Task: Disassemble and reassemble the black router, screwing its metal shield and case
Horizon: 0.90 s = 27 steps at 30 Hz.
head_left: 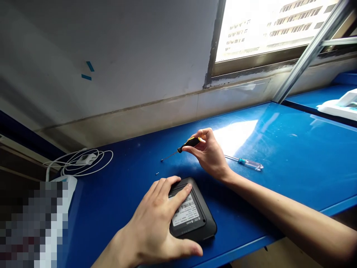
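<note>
A small black device [195, 219] with a white barcode label lies face down near the front edge of the blue table [292, 156]. My left hand [156, 227] lies over its left side, fingers spread flat on its back, thumb at its front edge. My right hand [208, 150] is closed on the yellow-and-black handle of a thin screwdriver [181, 149], held just above the table beyond the device, tip pointing left. A tiny screw [157, 173] lies on the table below that tip.
A second screwdriver [245, 162] with a clear handle lies to the right of my right hand. A coiled white cable with a charger [83, 160] sits at the far left. A white object [340, 106] rests at the far right, under the window.
</note>
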Tool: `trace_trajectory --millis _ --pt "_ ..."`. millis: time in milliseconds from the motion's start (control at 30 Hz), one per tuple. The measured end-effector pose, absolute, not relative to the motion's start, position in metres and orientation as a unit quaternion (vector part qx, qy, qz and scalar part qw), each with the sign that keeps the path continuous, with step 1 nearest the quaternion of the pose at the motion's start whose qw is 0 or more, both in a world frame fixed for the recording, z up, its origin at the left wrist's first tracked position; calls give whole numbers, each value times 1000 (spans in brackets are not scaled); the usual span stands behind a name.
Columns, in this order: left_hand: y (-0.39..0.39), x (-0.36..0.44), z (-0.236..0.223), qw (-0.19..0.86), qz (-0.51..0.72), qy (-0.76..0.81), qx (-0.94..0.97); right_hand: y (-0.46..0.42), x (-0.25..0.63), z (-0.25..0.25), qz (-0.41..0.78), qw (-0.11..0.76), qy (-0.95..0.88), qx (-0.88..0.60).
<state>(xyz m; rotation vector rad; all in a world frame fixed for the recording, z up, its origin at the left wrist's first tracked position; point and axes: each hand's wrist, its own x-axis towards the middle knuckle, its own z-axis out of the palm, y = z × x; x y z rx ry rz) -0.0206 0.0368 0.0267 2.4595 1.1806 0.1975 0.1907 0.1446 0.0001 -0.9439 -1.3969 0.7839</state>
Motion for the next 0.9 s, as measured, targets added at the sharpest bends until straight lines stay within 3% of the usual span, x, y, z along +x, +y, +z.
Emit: trace_trajectory --millis 300,567,900 --pt "33 -24 33 185 69 418 887 148 203 19 355 628 -552 -419" --pt "39 -43 31 116 97 440 885 142 212 32 416 557 -594 -404" --pt "42 -45 26 61 283 326 900 132 206 31 445 475 -676 -346"
